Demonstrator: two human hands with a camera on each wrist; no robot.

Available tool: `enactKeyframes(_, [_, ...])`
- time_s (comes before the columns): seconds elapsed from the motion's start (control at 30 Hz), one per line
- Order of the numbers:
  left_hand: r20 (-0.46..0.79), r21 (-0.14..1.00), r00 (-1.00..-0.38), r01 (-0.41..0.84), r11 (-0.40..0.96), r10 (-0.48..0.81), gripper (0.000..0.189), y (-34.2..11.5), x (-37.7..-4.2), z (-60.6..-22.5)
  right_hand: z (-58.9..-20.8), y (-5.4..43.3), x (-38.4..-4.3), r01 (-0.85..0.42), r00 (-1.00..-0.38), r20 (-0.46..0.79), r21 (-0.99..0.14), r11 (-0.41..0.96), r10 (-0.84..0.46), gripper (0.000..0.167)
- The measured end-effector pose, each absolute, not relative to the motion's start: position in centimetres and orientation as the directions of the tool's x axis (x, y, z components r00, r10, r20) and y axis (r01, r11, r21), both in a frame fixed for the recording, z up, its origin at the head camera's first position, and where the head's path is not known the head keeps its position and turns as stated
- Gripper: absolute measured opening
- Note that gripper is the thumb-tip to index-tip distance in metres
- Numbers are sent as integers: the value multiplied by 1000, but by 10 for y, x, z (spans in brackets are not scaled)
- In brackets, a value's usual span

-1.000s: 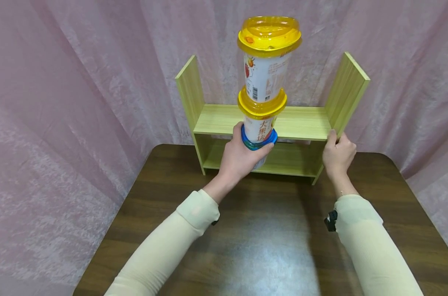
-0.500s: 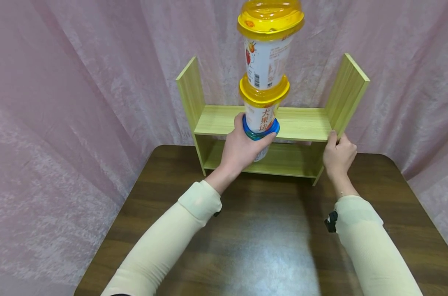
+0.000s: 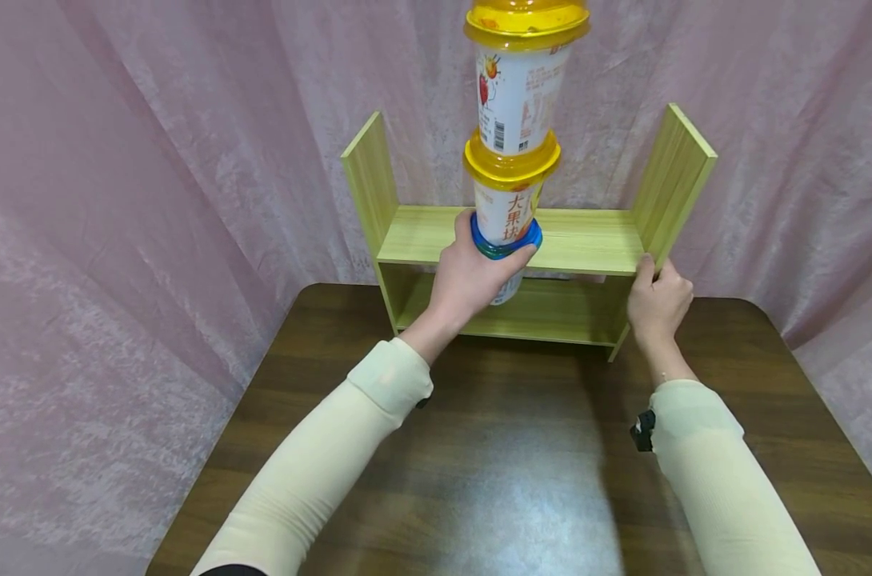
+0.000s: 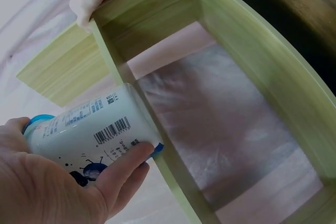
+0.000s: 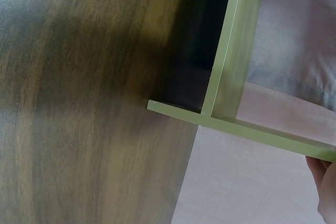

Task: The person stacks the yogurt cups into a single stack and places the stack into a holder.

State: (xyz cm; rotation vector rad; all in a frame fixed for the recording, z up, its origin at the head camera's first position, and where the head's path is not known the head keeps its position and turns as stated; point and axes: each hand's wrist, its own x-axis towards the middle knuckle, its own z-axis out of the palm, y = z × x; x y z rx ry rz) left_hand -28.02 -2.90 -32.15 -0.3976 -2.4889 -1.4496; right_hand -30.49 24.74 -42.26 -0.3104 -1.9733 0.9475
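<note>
My left hand point(image 3: 467, 272) grips the lowest of three stacked fruit cups, thumb and fingers around it just under its blue lid point(image 3: 531, 237). The left wrist view shows this white cup point(image 4: 86, 124) with a barcode, held close to the shelf's edge. On its lid stands a cup point(image 3: 497, 212) with a yellow lid, and a second yellow-lidded cup point(image 3: 515, 104) stands on top, its lid cut off by the frame. My right hand point(image 3: 659, 302) holds the right side panel point(image 3: 674, 180) of a light wooden shelf point(image 3: 587, 240), thumb on its front edge.
The two-level shelf stands at the back of a dark wooden table point(image 3: 508, 456). Its left side panel point(image 3: 371, 180) rises above the upper board. A pink curtain point(image 3: 177, 160) hangs behind and around the table.
My left hand has risen with the stack of cups, so the top lid now passes the upper frame edge. The right hand keeps its hold on the shelf.
</note>
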Motion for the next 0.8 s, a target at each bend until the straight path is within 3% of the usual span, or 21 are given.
enactKeyframes(0.8, [309, 824, -945, 324, 465, 109, 94, -22, -281, -308, -424, 249, -307, -156, -555, 638, -710, 687, 534, 39])
